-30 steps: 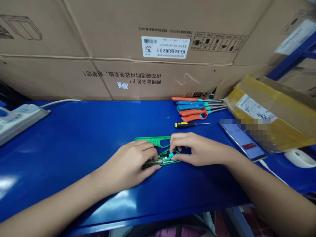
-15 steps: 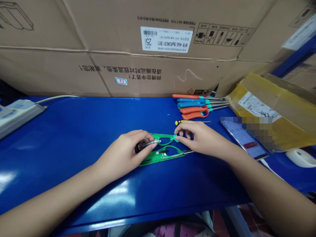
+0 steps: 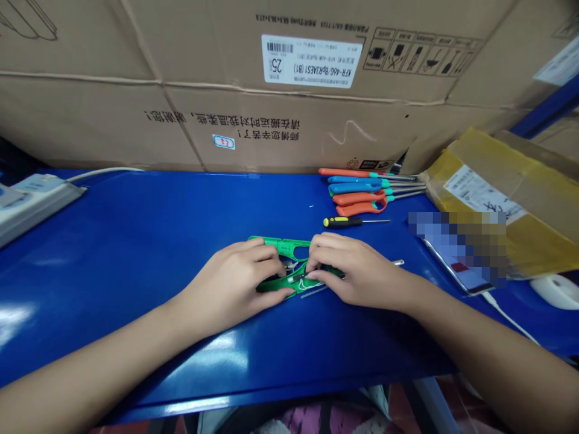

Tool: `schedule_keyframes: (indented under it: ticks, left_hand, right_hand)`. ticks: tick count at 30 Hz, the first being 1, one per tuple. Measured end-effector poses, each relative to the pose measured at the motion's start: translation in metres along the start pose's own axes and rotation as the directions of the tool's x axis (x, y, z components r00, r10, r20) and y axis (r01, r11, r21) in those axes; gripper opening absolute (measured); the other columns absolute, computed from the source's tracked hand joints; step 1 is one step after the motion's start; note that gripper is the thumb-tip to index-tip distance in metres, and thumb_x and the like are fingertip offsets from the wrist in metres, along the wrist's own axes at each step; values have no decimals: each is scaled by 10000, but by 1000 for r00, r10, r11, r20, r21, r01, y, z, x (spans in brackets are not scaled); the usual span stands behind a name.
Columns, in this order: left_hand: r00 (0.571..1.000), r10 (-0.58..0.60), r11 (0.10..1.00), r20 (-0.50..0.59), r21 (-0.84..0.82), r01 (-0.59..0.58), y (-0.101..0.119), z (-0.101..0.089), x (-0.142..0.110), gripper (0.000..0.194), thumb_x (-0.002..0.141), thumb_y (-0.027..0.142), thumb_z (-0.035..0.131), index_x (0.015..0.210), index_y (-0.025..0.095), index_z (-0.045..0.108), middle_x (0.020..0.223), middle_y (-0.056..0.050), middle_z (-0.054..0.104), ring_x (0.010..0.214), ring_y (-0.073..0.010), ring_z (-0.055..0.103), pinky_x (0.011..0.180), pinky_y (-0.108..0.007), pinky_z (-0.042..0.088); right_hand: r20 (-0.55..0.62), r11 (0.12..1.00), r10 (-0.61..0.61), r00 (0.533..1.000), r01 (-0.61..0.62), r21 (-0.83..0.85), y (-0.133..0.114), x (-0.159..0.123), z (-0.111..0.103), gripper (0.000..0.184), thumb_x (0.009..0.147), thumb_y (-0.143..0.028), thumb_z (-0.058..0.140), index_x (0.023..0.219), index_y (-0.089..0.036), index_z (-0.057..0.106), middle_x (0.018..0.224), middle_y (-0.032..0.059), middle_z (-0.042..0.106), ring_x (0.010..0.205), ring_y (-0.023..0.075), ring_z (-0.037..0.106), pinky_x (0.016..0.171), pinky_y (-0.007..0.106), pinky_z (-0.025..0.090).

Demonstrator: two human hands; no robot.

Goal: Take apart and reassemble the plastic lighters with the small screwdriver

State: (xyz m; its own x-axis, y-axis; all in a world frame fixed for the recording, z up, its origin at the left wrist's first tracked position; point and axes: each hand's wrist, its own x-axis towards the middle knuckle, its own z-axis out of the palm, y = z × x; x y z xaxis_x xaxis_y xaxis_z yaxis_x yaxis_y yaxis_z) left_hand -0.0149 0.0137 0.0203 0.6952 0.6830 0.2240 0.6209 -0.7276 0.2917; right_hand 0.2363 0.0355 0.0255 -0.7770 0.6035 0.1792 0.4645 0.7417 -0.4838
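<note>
Two green plastic shell halves (image 3: 284, 246) of a long-necked lighter lie on the blue table (image 3: 136, 241), one behind the other. My left hand (image 3: 235, 283) presses on the left end of the nearer half, fingers curled over it. My right hand (image 3: 353, 268) pinches small parts at the middle of that half, fingers closed. A thin metal rod (image 3: 395, 263) sticks out to the right from under my right hand.
Several orange and blue long lighters (image 3: 362, 193) lie at the back right, a small black-and-yellow screwdriver (image 3: 348, 222) in front of them. A phone (image 3: 465, 268), a yellow-taped parcel (image 3: 497, 193) and a white mouse (image 3: 556, 289) are at right. Power strip (image 3: 31, 202) at left. Cardboard boxes (image 3: 271, 90) wall the back.
Both hands came back down onto the nearer green half. My left hand, which had lifted a small clear part half a second ago, now presses on the shell; my right hand moved left to meet it.
</note>
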Motion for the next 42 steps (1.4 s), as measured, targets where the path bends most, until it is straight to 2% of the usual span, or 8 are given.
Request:
schedule_keyframes:
  ticks: [5,12,17,22,29,35,38,42]
  left_hand:
    - [999,4,993,32,-115,0,0,2,1,242,964,409,642,880,196,718,869,-27,711,841,-192,649,801,-334,496]
    - [985,-156,921,69,-351,170,2,4,-2,207,980,361,608,1016,244,774,790,-7,735,677,-141,660,644,-259,489]
    - [980,-165,935,109,-300,191,0,3,0,206,964,352,615,966,248,792,751,-20,721,679,-163,646,631,-277,484]
    - [992,-23,962,121,-269,55,0,-4,0,96,919,305,684,928,259,767,879,11,756,848,-183,684,816,-343,499]
    - [992,31,969,122,-247,0,4,-8,0,119,886,328,724,985,269,754,977,20,755,923,-188,687,919,-373,470]
    - [998,-27,999,-58,-48,24,-8,-16,4,192,973,317,576,1019,208,728,1011,-53,708,916,-216,613,848,-386,486]
    - [998,-62,991,-22,114,64,-21,-19,4,222,962,343,568,1054,208,718,1093,-78,681,969,-261,586,865,-441,489]
    - [993,-119,991,5,62,119,-34,-15,4,250,987,356,525,1063,210,713,1083,-73,680,993,-250,607,916,-445,505]
  right_hand:
    - [-7,997,-53,999,53,48,3,-1,-15,100,974,-150,560,894,-198,596,902,34,597,870,170,539,852,328,439]
    - [40,982,-81,996,73,174,5,-1,-20,139,964,-114,555,853,-195,578,882,31,595,841,159,539,785,299,443]
    - [29,965,-97,995,87,248,4,-1,-23,127,966,-127,575,852,-182,587,880,23,593,817,134,549,762,268,446]
    - [4,991,-14,1000,13,134,10,-3,-28,86,939,-142,618,867,-188,605,878,14,612,811,138,558,753,274,432]
    - [-3,999,28,1000,-28,35,19,-2,-20,37,935,-219,662,960,-195,675,963,34,681,914,162,618,838,293,455]
    - [-53,991,110,993,-114,-75,22,-7,-37,67,927,-233,620,906,-198,673,900,29,678,844,171,618,788,301,457]
    - [54,978,175,983,-167,-128,27,-10,-42,122,917,-329,661,930,-211,687,966,40,682,890,196,635,801,315,461]
    - [104,970,193,976,-174,-167,30,-8,-37,128,948,-321,637,927,-205,686,966,42,674,852,186,638,766,308,457]
